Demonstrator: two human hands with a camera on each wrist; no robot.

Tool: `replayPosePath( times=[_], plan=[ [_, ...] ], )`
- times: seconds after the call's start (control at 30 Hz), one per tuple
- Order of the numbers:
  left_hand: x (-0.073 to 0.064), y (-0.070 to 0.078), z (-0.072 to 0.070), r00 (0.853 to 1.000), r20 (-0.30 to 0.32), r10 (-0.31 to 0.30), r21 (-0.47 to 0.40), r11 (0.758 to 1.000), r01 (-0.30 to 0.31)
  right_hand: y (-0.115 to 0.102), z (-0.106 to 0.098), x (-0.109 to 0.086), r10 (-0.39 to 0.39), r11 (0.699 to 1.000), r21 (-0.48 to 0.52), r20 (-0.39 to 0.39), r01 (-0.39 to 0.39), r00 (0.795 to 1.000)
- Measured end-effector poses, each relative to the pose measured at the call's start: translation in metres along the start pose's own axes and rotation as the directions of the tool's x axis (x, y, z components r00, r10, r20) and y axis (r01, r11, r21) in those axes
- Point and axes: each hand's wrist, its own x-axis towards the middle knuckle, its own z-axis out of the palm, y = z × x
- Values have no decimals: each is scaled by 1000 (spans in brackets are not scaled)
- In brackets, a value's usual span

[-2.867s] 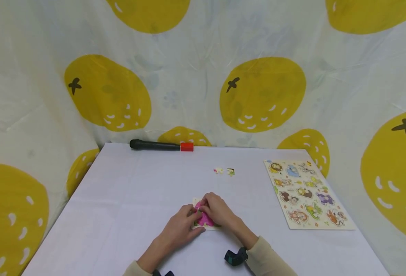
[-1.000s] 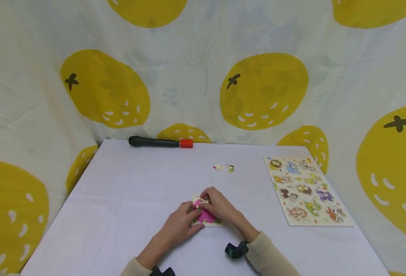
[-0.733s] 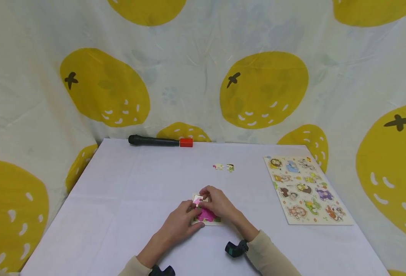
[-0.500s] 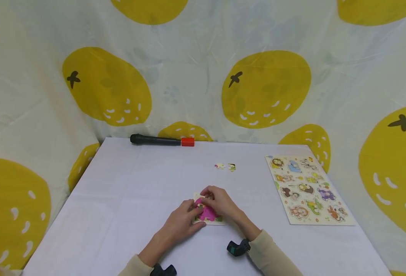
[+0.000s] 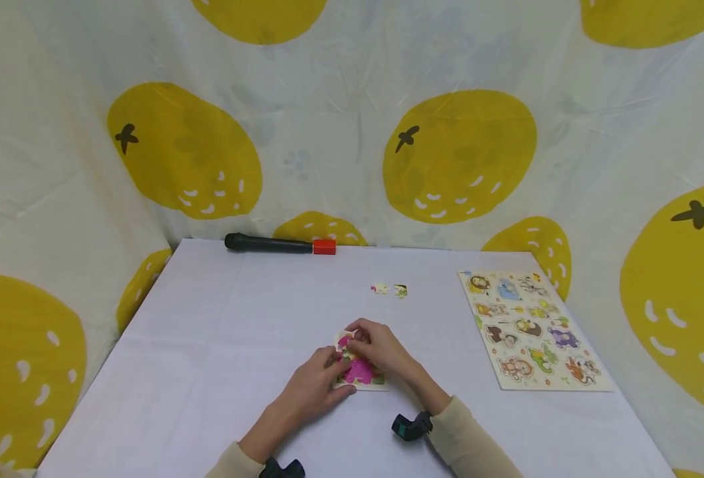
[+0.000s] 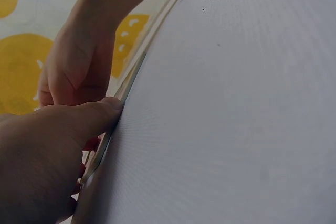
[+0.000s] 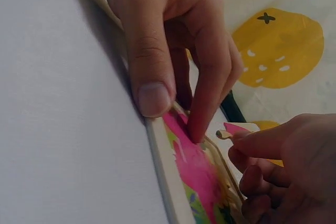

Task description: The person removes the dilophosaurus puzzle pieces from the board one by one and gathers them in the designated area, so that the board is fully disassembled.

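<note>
A small framed puzzle board (image 5: 360, 373) with a pink figure lies flat near the middle of the table. My left hand (image 5: 313, 380) holds it at the left: the thumb lies along its near edge and the index finger presses on the picture, as the right wrist view shows. Between thumb and fingers my right hand (image 7: 299, 163) pinches a pink and white puzzle piece (image 7: 240, 127), raised above the board's upper left part. The right hand hides the board's upper right. Two loose puzzle pieces lie farther back, one pale with pink (image 5: 379, 289) and one green (image 5: 401, 291).
A large board with animal pictures (image 5: 534, 332) lies at the table's right side. A black microphone (image 5: 268, 243) with a red end lies along the back edge, before a cloth (image 5: 322, 146) printed with yellow fruit. Both wrists wear black devices.
My right hand has been turning the puzzle piece over the board's upper left corner; its tilt differs between frames. The left hand stays in place, and the loose pieces have not moved.
</note>
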Motion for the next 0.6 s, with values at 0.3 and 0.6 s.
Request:
replayPosePath(
  times=[0.3, 0.6],
  plan=[
    [-8, 2, 1, 999, 25, -25, -10, 1000, 26, 10, -7, 20, 46, 998, 37, -118, -42, 992],
    [-1, 4, 3, 998, 47, -49, -9, 999, 50, 24, -26, 47, 82, 991, 128, -263, -50, 961]
  ],
)
